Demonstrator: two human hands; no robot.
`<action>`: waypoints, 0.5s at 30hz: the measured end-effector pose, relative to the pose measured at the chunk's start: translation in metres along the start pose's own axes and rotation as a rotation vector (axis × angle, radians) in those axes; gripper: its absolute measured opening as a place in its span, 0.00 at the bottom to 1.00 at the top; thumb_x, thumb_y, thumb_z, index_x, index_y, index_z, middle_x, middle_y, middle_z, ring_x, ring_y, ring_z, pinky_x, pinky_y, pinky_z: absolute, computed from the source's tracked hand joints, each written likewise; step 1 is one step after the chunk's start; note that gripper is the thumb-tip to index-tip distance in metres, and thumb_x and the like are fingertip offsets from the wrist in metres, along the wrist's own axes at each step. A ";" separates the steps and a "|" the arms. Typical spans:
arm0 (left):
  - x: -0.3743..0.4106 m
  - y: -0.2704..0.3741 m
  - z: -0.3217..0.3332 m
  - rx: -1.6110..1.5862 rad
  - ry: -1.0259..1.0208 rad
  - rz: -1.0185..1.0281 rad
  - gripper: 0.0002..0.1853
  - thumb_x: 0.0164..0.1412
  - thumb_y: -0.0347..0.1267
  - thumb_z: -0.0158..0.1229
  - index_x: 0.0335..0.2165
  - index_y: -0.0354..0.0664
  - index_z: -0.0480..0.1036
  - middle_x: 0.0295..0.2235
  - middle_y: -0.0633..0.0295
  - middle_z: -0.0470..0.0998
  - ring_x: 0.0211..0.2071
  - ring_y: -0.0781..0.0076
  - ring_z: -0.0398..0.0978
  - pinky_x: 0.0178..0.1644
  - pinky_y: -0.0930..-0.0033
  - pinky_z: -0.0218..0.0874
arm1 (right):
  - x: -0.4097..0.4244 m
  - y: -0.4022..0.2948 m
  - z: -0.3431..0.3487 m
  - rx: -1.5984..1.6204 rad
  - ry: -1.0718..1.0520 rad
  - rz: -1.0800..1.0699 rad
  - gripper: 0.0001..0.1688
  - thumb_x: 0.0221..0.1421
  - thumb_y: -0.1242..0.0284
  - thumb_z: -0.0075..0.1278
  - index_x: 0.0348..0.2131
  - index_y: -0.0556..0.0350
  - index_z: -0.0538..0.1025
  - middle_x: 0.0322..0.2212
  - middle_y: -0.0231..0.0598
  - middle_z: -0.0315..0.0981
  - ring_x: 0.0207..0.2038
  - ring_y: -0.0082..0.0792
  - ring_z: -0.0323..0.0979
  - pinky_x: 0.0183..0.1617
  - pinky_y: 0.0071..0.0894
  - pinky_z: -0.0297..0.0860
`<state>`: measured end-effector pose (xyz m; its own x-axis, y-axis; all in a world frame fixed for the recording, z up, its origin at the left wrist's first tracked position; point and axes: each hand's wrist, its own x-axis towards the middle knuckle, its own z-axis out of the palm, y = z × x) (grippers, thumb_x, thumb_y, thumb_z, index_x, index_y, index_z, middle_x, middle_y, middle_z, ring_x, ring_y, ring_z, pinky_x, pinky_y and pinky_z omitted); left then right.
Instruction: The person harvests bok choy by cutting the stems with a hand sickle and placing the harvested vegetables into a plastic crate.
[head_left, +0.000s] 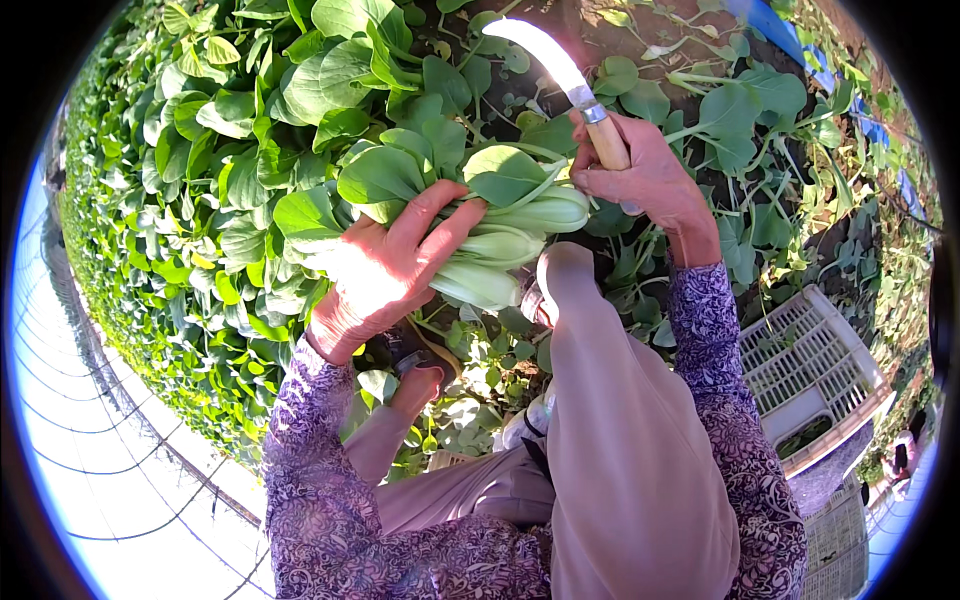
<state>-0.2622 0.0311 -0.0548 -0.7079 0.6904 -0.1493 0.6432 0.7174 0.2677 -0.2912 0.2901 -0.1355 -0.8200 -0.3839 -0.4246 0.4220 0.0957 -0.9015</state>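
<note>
My left hand (397, 259) grips a bunch of several bok choy heads (499, 244) lying sideways, their pale stem bases toward the right and their leaves toward the left. In my right hand (645, 169) is the wooden handle of a sickle (551, 64). Its curved blade points up and to the left and glares white in the sun. The fingers of my right hand are close to the end of one long leaf stalk; whether they touch it I cannot tell. Both hands are above my bent knees.
Dense standing bok choy (225, 172) fills the left side. Loose leaves (727, 112) lie over the soil on the right. A plastic crate (810, 367) is by my right elbow, with another crate (836, 540) behind it. A blue strip (795, 45) runs along the upper right.
</note>
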 end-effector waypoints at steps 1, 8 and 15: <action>0.000 -0.002 0.003 -0.040 0.036 0.005 0.35 0.27 0.25 0.59 0.43 0.48 0.66 0.42 0.66 0.68 0.21 0.67 0.71 0.22 0.71 0.64 | -0.001 0.000 0.000 0.010 0.015 -0.007 0.21 0.36 0.75 0.54 0.34 0.64 0.68 0.20 0.31 0.68 0.23 0.19 0.64 0.27 0.19 0.61; 0.005 -0.006 0.003 -0.100 0.062 -0.050 0.32 0.30 0.31 0.66 0.42 0.48 0.68 0.41 0.65 0.70 0.27 0.65 0.74 0.27 0.71 0.66 | -0.012 -0.009 -0.008 -0.149 0.188 -0.151 0.16 0.38 0.76 0.51 0.31 0.64 0.68 0.19 0.31 0.67 0.23 0.19 0.65 0.27 0.18 0.62; -0.002 -0.010 0.002 -0.376 0.206 -0.155 0.31 0.30 0.30 0.68 0.40 0.45 0.69 0.39 0.60 0.72 0.34 0.65 0.75 0.38 0.71 0.66 | -0.044 -0.012 -0.045 -0.602 0.476 -0.206 0.14 0.41 0.78 0.51 0.32 0.64 0.68 0.19 0.31 0.69 0.25 0.19 0.67 0.31 0.20 0.64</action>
<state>-0.2667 0.0223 -0.0588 -0.8554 0.5170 -0.0326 0.4009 0.7006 0.5903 -0.2773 0.3471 -0.1097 -0.9934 -0.0275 -0.1117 0.0732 0.5979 -0.7982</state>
